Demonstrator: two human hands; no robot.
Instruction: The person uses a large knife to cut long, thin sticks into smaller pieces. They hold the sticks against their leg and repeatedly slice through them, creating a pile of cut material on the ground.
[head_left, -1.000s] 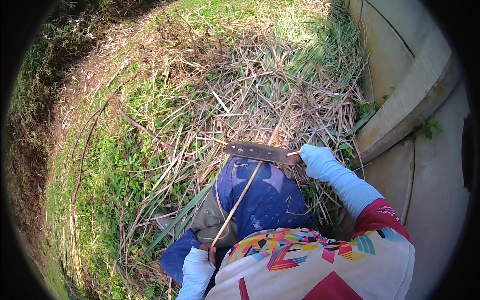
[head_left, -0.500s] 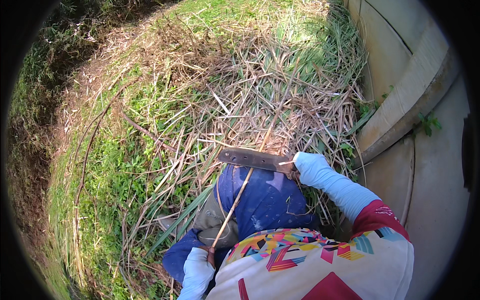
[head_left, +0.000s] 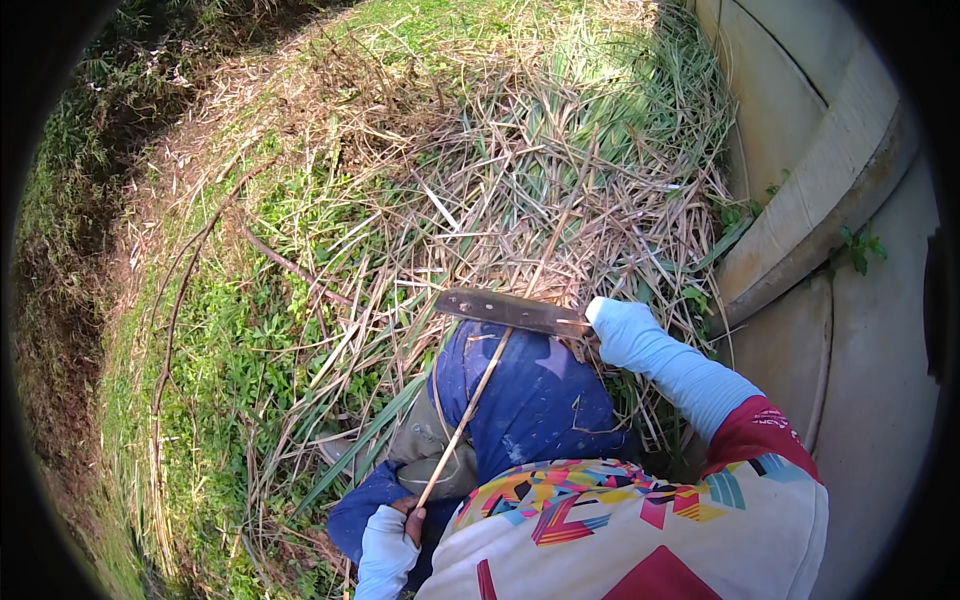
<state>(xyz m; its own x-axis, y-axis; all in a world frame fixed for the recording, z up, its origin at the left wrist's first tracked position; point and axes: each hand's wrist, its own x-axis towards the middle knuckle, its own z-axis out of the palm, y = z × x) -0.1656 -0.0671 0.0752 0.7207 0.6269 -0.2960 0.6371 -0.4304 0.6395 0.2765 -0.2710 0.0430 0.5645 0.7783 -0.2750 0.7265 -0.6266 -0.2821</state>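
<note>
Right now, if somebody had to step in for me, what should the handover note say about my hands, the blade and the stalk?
Right hand: gloved, gripping the handle of the blade, which lies flat and points left above the knees.
Left hand: gloved, low by the hip, holding the bottom end of a thin dry stalk that slants up to the blade.
Around: a heap of dry cut stalks ahead, green grass to the left, a concrete wall on the right.
Done: stalk held against the blade.
Left: the stalk shows no cut; the heap ahead lies untouched.
</note>
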